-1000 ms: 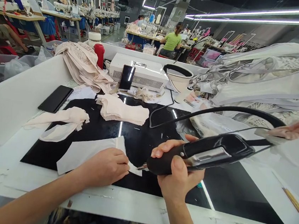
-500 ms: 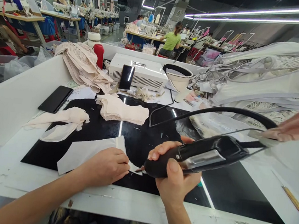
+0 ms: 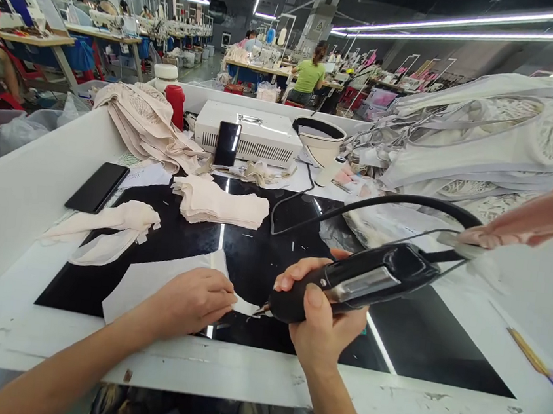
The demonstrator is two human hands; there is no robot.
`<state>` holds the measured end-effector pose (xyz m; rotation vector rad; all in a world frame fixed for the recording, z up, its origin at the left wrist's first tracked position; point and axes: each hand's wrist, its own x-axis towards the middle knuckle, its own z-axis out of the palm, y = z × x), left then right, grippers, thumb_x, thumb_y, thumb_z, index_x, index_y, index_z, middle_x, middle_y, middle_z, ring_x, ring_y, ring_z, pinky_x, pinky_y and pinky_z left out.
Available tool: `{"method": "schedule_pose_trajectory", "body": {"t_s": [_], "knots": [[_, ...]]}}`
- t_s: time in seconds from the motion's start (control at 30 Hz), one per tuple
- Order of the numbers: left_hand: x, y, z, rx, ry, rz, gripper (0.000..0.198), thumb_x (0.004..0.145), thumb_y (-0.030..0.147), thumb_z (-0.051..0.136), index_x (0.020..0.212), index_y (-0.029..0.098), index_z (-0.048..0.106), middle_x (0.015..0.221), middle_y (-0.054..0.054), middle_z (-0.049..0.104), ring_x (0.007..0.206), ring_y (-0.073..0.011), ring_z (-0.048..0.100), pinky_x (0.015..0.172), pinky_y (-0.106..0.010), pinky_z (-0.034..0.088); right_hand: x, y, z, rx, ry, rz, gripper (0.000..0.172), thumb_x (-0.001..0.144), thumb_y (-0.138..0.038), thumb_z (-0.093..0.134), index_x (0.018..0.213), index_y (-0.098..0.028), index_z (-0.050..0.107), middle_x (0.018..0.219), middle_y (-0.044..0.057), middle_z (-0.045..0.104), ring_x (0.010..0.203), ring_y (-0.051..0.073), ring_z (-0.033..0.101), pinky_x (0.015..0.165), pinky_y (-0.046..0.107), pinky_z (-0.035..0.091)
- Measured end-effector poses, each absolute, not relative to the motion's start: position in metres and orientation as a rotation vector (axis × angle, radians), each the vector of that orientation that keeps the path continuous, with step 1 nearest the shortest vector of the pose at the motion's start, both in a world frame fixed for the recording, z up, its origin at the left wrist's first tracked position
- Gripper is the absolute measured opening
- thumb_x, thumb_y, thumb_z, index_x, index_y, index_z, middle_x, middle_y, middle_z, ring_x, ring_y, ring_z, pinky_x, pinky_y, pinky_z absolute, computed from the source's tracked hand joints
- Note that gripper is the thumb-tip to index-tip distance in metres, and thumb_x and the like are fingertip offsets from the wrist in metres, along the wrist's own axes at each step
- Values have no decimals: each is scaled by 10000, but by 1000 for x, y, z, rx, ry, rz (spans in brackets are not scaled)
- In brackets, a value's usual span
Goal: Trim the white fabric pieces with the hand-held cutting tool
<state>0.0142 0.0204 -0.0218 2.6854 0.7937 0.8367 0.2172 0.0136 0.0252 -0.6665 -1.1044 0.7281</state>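
Observation:
My left hand (image 3: 198, 297) is closed on the narrow end of a white fabric piece (image 3: 150, 278), pinching it against the black board (image 3: 261, 258). Its wide part lies flat to the left, and a thin strip runs out to the right past my fingers. Wrapped around a black corded hand tool (image 3: 360, 283) with a silver side panel, my right hand (image 3: 325, 334) has its thumb on top. The tool's pointed metal tip (image 3: 262, 309) is at the strip's end; whether it touches the cloth I cannot tell.
Behind lie a stack of beige fabric pieces (image 3: 222, 202), a loose beige piece (image 3: 119, 223) and a dark phone (image 3: 97, 187). A white vented box (image 3: 249, 132) stands farther back. White garments (image 3: 476, 136) pile up at right. A blurred pinkish band (image 3: 527, 213) meets the tool's cable.
The whole view has shifted slightly, so the table's things sit a little farther left. Both hands keep their grips, and the tool tip stays at the strip's end.

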Motion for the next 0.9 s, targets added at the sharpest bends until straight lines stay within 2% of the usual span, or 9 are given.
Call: {"method": "schedule_pose_trajectory", "body": {"t_s": [0.1, 0.23, 0.33, 0.43, 0.57, 0.63, 0.7, 0.8, 0.9], "knots": [[5, 27, -20, 2631, 869, 869, 261, 1092, 200, 467, 1076, 160, 724, 1063, -78, 752, 988, -199, 707, 888, -326, 589, 221, 18, 25, -684, -1106, 700, 396, 873, -273, 775, 1227, -297, 600, 810, -42, 676, 592, 127, 652, 557, 292, 580], [-5, 30, -23, 2650, 1049, 755, 258, 1080, 194, 480, 1075, 160, 735, 1112, -87, 751, 1031, -232, 707, 935, -391, 598, 229, 30, 24, -696, -1085, 667, 401, 865, -262, 771, 1220, -301, 591, 799, -59, 679, 572, 117, 647, 545, 276, 567], [-6, 21, -22, 2622, 1128, 652, 254, 1066, 171, 484, 1121, 164, 733, 1158, -86, 733, 1039, -231, 696, 924, -385, 596, 233, 40, 25, -698, -1075, 646, 374, 860, -252, 764, 1190, -292, 593, 798, -65, 682, 570, 109, 644, 557, 270, 569], [-3, 6, -14, 2573, 1194, 528, 229, 1041, 159, 510, 1108, 180, 728, 1107, -67, 713, 967, -221, 699, 832, -349, 591, 233, 47, 26, -708, -1062, 640, 342, 848, -261, 772, 1139, -276, 594, 798, -66, 681, 563, 106, 637, 565, 271, 572], [-1, -9, 4, 2418, 1283, 323, 198, 1040, 200, 529, 1042, 219, 726, 994, -14, 671, 743, -148, 698, 660, -267, 533, 227, 49, 28, -693, -1052, 689, 367, 833, -301, 785, 1135, -270, 578, 781, -66, 682, 544, 108, 628, 542, 265, 558], [-1, -7, 10, 2423, 1316, 282, 219, 1051, 210, 511, 1003, 222, 724, 921, -2, 660, 702, -144, 691, 627, -257, 517, 222, 48, 30, -689, -1052, 721, 363, 818, -335, 797, 1091, -265, 569, 769, -66, 680, 536, 112, 629, 531, 264, 555], [0, 3, 12, 2524, 1321, 335, 192, 1054, 216, 518, 1038, 212, 709, 919, -16, 677, 784, -182, 708, 695, -284, 555, 217, 47, 30, -685, -1052, 749, 337, 811, -352, 801, 1024, -258, 558, 759, -67, 676, 533, 112, 630, 533, 265, 562], [5, 25, 7, 2644, 1163, 487, 153, 1030, 199, 597, 1177, 198, 637, 1142, -67, 711, 1081, -239, 696, 964, -392, 585, 210, 48, 29, -676, -1054, 772, 308, 809, -353, 795, 957, -251, 545, 755, -70, 671, 533, 106, 631, 534, 258, 563], [8, 45, -2, 2603, 1011, 504, 334, 977, 173, 694, 1284, 202, 567, 1340, -105, 668, 1333, -258, 597, 1138, -467, 513, 204, 51, 29, -675, -1056, 784, 301, 816, -349, 779, 960, -253, 533, 758, -71, 666, 540, 103, 626, 548, 259, 561]]}}
